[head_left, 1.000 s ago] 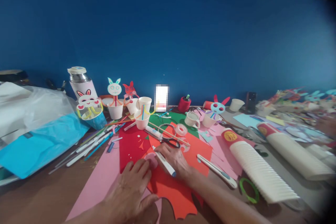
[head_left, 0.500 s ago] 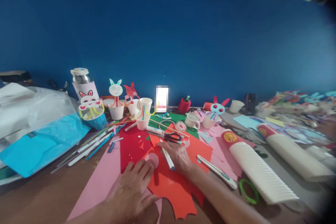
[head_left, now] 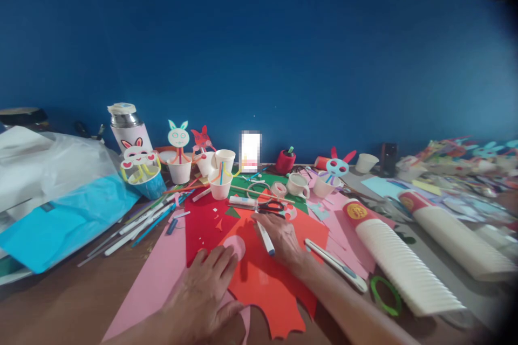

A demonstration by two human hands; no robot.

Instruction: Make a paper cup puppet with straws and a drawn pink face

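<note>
My left hand point(head_left: 206, 280) lies with its fingers stretched out on pink and red paper, its fingertips at the edge of a small pink paper disc point(head_left: 238, 248). Beneath both hands spreads an orange-red sheet point(head_left: 263, 285) with a jagged cut edge. A white marker point(head_left: 265, 239) with a dark blue end sits in my right hand point(head_left: 281, 237); its upper end is covered by the fingers. Just beyond those fingertips are black-handled scissors point(head_left: 271, 206) and a white tube-shaped pen point(head_left: 243, 202). To the right of my right hand rests a white utility knife point(head_left: 335, 265).
Paper cups with rabbit figures point(head_left: 178, 137) line the back, before a blue wall point(head_left: 259, 54). Stacked paper cups point(head_left: 404, 259) and a green tape roll point(head_left: 385, 295) lie at right. Pens point(head_left: 140, 223) and a blue-and-white bag point(head_left: 73, 215) are at left.
My right hand has shifted slightly right and away from me, the marker with it. The scissors and the white pen beside them sit a little farther right. My left hand has stayed put.
</note>
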